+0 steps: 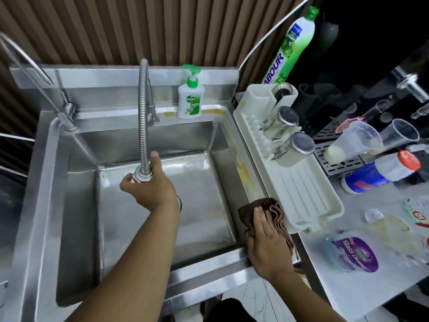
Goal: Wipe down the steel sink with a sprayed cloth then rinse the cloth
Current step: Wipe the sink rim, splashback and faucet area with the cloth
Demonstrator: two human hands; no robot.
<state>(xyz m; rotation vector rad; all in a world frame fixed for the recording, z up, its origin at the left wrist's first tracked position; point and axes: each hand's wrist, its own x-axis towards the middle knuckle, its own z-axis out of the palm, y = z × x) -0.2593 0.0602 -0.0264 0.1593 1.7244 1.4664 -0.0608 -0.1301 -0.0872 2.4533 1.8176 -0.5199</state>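
Both hands busy: left hand (148,182) curled round the faucet head (142,175) over the steel sink (209,182), right hand (267,238) flat, pressing the cloth (274,208) on the sink's right rim near its front corner, right of the faucet.

The steel sink (46,182) was brushed metal with a dull gloss, stained yellowish along its right rim. Over the basin, the flexible faucet hose (143,112) was ribbed, spiral-wound metal ending in a polished collar. The gooseneck tap (30,63) at far left was smooth, shiny metal. The brown cloth (274,210) on the sink's near right corner looked soft and matt, folded in layers. To the right, the dish rack (308,198) was matt white ridged plastic, and the two tumblers (282,123) on it were shiny steel. The Dettol soap bottle (190,101) and the green dish-wash bottle (294,43) were glossy plastic. The far wall (116,26) was ribbed, wood-look panelling. The desk (313,263) at right was smooth, pale and faintly reflective.
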